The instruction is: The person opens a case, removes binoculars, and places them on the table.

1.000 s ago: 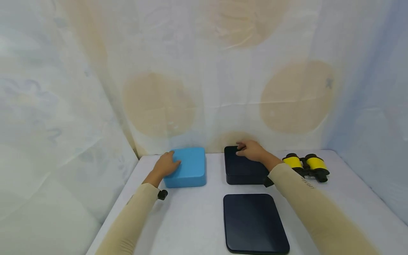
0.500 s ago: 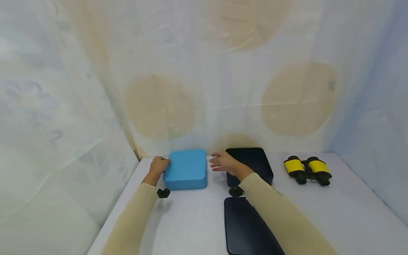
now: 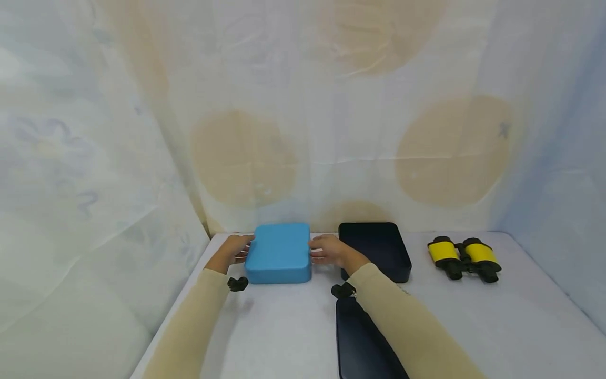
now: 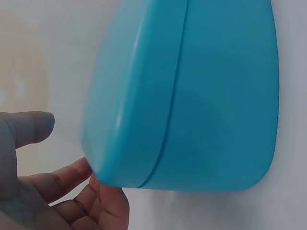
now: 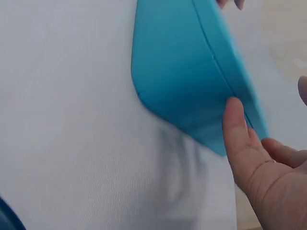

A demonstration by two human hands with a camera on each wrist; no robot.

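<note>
White table (image 3: 284, 321); glossy blue box (image 3: 279, 251), rounded corners, lid seam.

One blue box (image 3: 278, 252) sits between the two grips: the left grip (image 3: 233, 251) at its left side, the right grip (image 3: 330, 251) at its right side. One black box (image 3: 375, 247) lies open just right of the right grip. One flat black lid (image 3: 352, 342) lies nearer the person than that grip, partly hidden by the sleeve. One pair of binoculars (image 3: 464, 257), yellow and black, stands well to the right of both grips. One tabletop (image 3: 473, 316) carries them all. Two beige sleeves cover the forearms.
</note>
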